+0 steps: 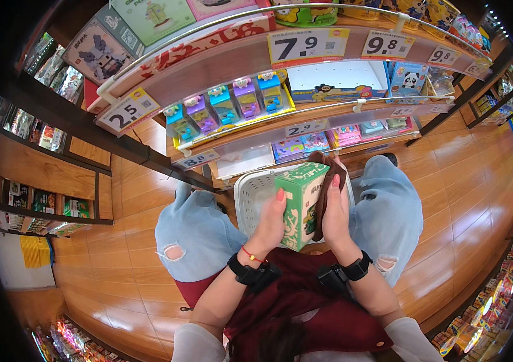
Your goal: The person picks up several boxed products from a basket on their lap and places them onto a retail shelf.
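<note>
Before my chest, my left hand (271, 221) grips the left side of a green cardboard box (296, 212) with a printed picture on one face. A dark brown cloth (327, 199) lies against the box's right side, and my right hand (337, 217) holds it there with fingers extended. Behind and below the box, a white plastic basket (249, 199) with slotted walls stands between my knees; the box and my hands hide part of its inside.
A shop shelf rises in front, its lower tier holding colourful small toys (227, 106) and a white display tray (338, 77). Above, boxed building sets (102, 52) stand behind a metal rail (220, 22). Another shelf unit (53, 181) is at the left, over a wooden floor (116, 271).
</note>
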The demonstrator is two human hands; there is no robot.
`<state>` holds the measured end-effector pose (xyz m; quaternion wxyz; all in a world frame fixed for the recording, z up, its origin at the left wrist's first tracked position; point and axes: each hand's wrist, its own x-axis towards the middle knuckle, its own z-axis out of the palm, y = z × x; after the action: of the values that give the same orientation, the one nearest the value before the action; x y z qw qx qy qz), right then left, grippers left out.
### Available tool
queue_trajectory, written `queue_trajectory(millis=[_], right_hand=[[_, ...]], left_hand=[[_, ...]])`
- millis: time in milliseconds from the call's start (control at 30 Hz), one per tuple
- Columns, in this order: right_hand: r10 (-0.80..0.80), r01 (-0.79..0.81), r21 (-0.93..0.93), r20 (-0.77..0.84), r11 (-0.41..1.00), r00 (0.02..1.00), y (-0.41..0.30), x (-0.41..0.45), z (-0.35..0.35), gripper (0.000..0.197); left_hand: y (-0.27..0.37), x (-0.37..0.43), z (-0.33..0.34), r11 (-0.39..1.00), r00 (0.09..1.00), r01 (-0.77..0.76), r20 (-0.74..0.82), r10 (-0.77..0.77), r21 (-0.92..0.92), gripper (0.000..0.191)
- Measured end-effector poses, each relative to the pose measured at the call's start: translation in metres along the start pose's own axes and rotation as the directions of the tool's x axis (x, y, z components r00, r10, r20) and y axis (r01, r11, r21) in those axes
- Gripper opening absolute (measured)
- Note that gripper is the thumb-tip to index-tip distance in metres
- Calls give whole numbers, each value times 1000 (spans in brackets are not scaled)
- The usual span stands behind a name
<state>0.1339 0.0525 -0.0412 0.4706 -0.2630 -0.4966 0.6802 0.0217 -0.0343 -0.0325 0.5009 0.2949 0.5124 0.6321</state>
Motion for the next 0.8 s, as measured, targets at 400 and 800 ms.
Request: queue_trajectory(millis=[400, 800], right_hand=[[79, -78, 14, -53, 997, 995, 3, -2, 7, 53], [388, -390, 32, 55, 920, 920, 12, -20, 14, 50]], left_hand=[[13, 6, 9, 937, 963, -244, -50, 264, 251, 47], [16, 6, -9, 919, 806, -392, -470, 359, 29, 47]])
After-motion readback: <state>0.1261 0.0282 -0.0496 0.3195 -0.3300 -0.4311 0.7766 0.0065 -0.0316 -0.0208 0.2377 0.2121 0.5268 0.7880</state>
